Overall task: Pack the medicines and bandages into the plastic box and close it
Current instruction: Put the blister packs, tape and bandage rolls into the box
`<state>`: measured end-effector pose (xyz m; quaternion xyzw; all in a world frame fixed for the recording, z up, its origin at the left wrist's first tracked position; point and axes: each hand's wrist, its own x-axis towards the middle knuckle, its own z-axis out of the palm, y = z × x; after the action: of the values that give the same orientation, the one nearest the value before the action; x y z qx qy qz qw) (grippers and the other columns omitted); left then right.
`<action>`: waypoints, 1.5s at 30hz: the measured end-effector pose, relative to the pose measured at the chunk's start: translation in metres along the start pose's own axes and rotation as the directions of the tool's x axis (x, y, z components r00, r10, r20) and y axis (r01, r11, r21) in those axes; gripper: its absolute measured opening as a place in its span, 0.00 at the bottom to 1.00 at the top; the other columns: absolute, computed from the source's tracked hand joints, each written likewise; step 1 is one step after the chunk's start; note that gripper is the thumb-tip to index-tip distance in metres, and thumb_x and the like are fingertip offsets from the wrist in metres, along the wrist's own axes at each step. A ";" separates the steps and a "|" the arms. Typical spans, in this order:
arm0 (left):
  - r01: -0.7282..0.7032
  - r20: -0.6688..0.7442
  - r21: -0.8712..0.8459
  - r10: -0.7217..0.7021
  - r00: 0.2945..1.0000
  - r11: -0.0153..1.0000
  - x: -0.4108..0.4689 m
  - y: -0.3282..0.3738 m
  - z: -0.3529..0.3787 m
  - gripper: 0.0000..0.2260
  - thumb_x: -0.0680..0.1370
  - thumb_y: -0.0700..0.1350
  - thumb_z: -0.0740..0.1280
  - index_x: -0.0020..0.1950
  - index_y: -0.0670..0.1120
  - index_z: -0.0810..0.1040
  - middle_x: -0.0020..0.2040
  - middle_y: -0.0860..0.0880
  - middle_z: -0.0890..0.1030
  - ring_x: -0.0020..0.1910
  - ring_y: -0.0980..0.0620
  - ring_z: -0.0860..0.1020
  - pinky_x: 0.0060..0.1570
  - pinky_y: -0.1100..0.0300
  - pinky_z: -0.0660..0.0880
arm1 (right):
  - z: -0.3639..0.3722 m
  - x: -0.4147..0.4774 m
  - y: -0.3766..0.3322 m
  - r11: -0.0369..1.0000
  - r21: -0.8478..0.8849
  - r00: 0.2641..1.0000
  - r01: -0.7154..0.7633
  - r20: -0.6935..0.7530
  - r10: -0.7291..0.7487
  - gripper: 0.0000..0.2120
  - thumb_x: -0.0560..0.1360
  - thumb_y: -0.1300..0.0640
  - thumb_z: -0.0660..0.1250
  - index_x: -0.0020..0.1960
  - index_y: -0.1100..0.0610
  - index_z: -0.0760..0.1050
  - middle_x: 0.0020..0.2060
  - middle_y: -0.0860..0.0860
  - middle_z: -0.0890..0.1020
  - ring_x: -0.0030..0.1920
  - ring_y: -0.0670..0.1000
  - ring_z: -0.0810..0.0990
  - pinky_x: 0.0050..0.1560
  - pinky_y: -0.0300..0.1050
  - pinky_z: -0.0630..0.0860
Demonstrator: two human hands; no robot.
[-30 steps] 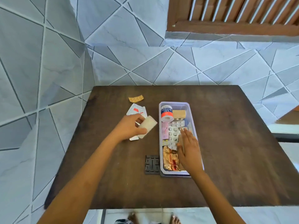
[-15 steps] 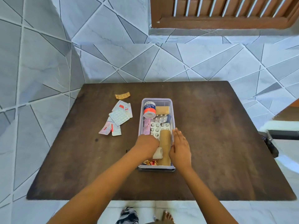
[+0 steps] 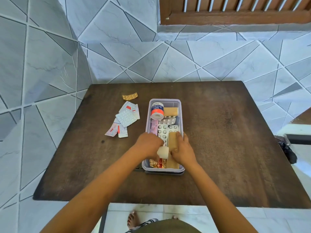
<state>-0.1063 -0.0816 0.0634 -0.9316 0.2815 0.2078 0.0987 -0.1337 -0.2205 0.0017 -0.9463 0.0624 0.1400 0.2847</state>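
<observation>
Fingers [image 3: 184, 137] of the right hand [image 3: 182, 149] curled round a tan bandage [image 3: 173, 140], and the left hand [image 3: 149, 143] gripped a white roll [image 3: 162, 152], both over the plastic box [image 3: 181, 115] at frame centre. Laying them flat, side by side, would probably keep the contents low enough to close.

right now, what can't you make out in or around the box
Head view, the only one:
- Box floor at the near end: covered by left hand, right hand and the bandage it holds.
- White roll: blurred, partly inside the left hand.
- Print on the sachets left of the box: too small.
- Dark piece under the box: mostly hidden by it; possibly the lid.
</observation>
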 end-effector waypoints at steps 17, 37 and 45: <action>-0.104 0.055 -0.088 0.110 0.992 0.991 0.001 0.001 0.019 0.17 0.73 0.47 0.69 0.61 0.45 0.75 0.55 0.43 0.80 0.55 0.43 0.77 0.48 0.53 0.73 | -0.001 -0.008 0.017 0.980 0.117 0.984 0.158 -0.103 -0.146 0.28 0.78 0.60 0.58 0.75 0.53 0.52 0.77 0.53 0.43 0.70 0.58 0.66 0.57 0.49 0.73; 0.237 0.156 -0.447 -0.186 0.970 0.862 -0.019 -0.062 0.085 0.33 0.67 0.48 0.75 0.70 0.48 0.66 0.66 0.45 0.70 0.65 0.45 0.70 0.61 0.51 0.72 | 0.001 -0.010 0.016 0.993 0.017 0.978 0.114 -0.179 -0.109 0.32 0.79 0.55 0.57 0.75 0.61 0.44 0.77 0.57 0.51 0.76 0.56 0.52 0.75 0.51 0.53; 0.352 0.080 -0.506 -0.364 0.928 0.787 -0.015 -0.061 0.084 0.20 0.67 0.48 0.76 0.56 0.44 0.76 0.57 0.45 0.78 0.54 0.45 0.75 0.48 0.54 0.73 | -0.001 -0.007 0.012 0.994 0.030 0.980 0.106 -0.175 -0.100 0.32 0.78 0.55 0.58 0.75 0.62 0.44 0.77 0.57 0.51 0.77 0.56 0.51 0.76 0.52 0.52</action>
<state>-0.1109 0.0007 -0.0006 -0.9624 0.0356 0.2424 -0.1176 -0.1430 -0.2306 -0.0017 -0.9511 0.0406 0.0411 0.3034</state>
